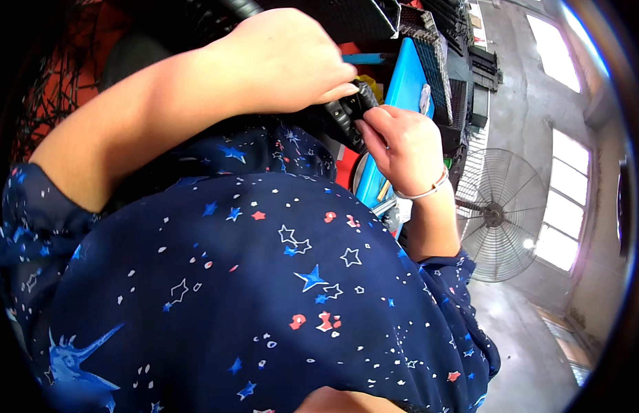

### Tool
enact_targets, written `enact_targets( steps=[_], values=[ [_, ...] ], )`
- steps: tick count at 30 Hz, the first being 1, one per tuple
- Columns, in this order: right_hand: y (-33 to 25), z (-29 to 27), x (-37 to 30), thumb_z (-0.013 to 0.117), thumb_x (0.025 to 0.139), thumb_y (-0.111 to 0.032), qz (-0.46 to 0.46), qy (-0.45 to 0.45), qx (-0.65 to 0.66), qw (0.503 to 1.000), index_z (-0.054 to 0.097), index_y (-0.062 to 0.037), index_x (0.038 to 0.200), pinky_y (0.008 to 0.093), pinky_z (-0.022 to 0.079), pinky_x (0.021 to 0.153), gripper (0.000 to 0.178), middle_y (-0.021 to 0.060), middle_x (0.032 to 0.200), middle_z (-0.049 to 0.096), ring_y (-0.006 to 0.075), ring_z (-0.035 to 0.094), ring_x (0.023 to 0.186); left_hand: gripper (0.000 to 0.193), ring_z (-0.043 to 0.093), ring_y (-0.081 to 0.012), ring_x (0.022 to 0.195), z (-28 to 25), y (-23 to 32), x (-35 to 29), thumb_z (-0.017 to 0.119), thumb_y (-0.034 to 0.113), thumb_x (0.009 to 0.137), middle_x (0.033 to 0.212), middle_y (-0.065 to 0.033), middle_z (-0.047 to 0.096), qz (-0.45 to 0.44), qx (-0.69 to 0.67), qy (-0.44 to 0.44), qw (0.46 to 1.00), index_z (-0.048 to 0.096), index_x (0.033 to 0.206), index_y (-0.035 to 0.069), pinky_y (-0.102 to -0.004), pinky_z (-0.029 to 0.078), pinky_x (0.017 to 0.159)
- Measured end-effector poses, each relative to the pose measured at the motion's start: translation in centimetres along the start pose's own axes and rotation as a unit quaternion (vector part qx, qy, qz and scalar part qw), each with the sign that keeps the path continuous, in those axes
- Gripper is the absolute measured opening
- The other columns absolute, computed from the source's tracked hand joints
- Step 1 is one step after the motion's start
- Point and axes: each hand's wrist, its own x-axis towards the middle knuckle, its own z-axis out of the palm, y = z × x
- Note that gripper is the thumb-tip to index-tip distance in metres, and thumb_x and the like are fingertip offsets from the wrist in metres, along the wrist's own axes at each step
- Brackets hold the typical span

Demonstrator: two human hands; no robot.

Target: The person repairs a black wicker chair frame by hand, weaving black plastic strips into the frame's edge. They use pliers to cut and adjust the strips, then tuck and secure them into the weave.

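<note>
A glossy black, ridged piece [348, 113], perhaps woven strands, lies between my two hands at the upper middle. My left hand [285, 62] reaches over from the left with its fingers curled and its thumb against the piece's upper end; the fingertips are mostly hidden behind the hand. My right hand [407, 144], a bracelet [430, 191] round its wrist, pinches the piece's right side between thumb and forefinger. Something yellow [370, 86] shows just behind the piece. What kind of thing the black piece is cannot be made out.
A blue board [409, 79] stands close beyond my right hand. Black woven panels [426, 38] are stacked at the upper right. A large caged fan [494, 215] is at the right, before bright windows [566, 199]. Black strands [65, 62] lie over red at the upper left.
</note>
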Motion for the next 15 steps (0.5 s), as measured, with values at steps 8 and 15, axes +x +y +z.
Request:
enact_targets(
  steps=[8, 15],
  values=[
    [2.0, 0.4, -0.8, 0.066, 0.09, -0.019, -0.045, -0.027, 0.083, 0.995, 0.056, -0.0085, 0.084, 0.0428, 0.051, 0.06, 0.016, 0.0085, 0.075, 0.06, 0.0324, 0.064, 0.072, 0.023, 0.063, -0.0258, 0.061, -1.0, -0.1, -0.5, 0.066, 0.036, 0.092, 0.062, -0.0048, 0.061, 0.011, 0.016, -0.024, 1.0, 0.07, 0.085, 0.014, -0.0389, 0.049, 0.055],
    [2.4, 1.2, -1.1, 0.065, 0.084, -0.017, -0.062, -0.025, 0.103, 0.992, 0.056, -0.0097, 0.082, 0.0416, 0.051, 0.059, 0.012, 0.0065, 0.074, 0.06, 0.0296, 0.064, 0.069, 0.022, 0.062, -0.0264, 0.062, -1.8, 0.3, -0.4, 0.073, 0.032, 0.088, 0.065, -0.0043, 0.06, -0.033, -0.005, -0.067, 0.997, 0.072, 0.098, 0.013, -0.0391, 0.05, 0.057]
  ],
)
